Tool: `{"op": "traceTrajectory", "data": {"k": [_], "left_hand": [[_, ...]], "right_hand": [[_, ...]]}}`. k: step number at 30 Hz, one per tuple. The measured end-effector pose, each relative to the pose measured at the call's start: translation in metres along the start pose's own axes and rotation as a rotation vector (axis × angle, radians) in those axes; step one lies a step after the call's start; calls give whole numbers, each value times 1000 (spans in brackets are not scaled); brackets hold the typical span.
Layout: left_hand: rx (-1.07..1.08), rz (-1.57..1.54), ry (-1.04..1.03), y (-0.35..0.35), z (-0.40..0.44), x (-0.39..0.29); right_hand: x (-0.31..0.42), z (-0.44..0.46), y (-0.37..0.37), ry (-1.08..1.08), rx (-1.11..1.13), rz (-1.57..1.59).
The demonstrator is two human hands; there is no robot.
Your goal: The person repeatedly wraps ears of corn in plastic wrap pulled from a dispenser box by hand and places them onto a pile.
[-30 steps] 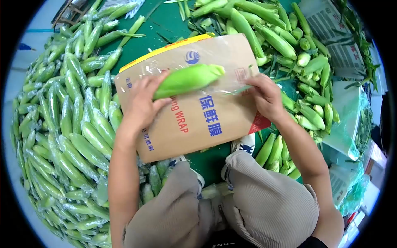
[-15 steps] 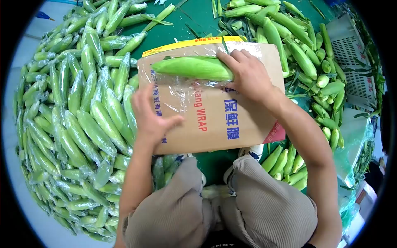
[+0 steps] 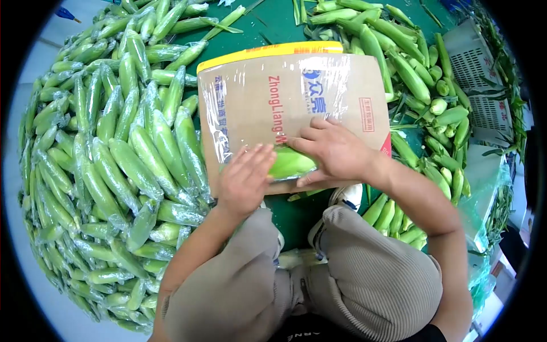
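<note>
An ear of corn [image 3: 292,164] in its green husk lies near the front edge of a cardboard box [image 3: 245,117], with cling film [image 3: 327,80] stretched shiny over the board. My left hand [image 3: 245,178] presses over the ear's left end, fingers together and hiding that end. Around the other end curl the fingers and thumb of my right hand [image 3: 336,149]. Both hands are closed on the ear, and only its middle shows between them.
Film-wrapped corn [image 3: 131,171] is heaped along the left. Unwrapped ears [image 3: 410,80] lie at the upper right, with more [image 3: 390,216] by my right knee. A grey plastic crate [image 3: 478,74] stands far right. Behind the box shows a yellow printed strip [image 3: 268,51].
The ear has come from the box's far side to its near edge, under my hands. My left hand has moved right onto it. The box's far printing is now uncovered.
</note>
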State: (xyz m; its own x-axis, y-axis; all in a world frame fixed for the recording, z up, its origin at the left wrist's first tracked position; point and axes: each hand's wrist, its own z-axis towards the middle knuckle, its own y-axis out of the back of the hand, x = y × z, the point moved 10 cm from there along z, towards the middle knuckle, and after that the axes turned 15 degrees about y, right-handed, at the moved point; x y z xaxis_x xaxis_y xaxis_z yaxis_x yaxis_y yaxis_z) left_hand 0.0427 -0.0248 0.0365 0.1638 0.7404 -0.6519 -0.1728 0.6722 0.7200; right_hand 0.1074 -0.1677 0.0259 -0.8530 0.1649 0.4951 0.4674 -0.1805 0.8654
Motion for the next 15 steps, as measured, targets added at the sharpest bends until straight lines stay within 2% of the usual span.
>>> {"op": "traceTrajectory", "data": {"k": [1, 2, 4, 5, 6, 7, 8, 9, 10, 11, 12, 13, 15], "left_hand": [[131, 136, -43, -10, 5, -10], [180, 255, 8, -12, 19, -8], [274, 474, 87, -22, 63, 11], [185, 727, 13, -34, 92, 46], [240, 805, 16, -41, 118, 85], [36, 614, 64, -13, 152, 75], [-161, 397, 74, 15, 179, 64], [-148, 33, 291, 20, 184, 87], [-88, -302, 525, 9, 172, 122], [-17, -298, 362, -2, 158, 134], [93, 198, 31, -6, 142, 84], [45, 419, -91, -19, 128, 34], [20, 622, -194, -30, 118, 22]], "right_hand": [[-1, -1, 15, -16, -127, -66], [-2, -4, 25, -40, -258, -126], [-21, 1, 20, -108, -370, -257], [-26, 11, 12, -42, -366, -172], [-21, 16, 16, 100, -407, -293], [-33, 22, 15, 11, -469, -326], [-50, 26, 12, 14, -535, -361], [-69, 35, 12, 36, -610, -395], [-110, 53, -3, -60, -590, -320], [-129, 64, -2, -162, -640, -354], [-119, 64, 25, -134, -459, -160], [-139, 71, 13, -213, -309, -31], [-130, 68, 20, -289, -63, 248]]}}
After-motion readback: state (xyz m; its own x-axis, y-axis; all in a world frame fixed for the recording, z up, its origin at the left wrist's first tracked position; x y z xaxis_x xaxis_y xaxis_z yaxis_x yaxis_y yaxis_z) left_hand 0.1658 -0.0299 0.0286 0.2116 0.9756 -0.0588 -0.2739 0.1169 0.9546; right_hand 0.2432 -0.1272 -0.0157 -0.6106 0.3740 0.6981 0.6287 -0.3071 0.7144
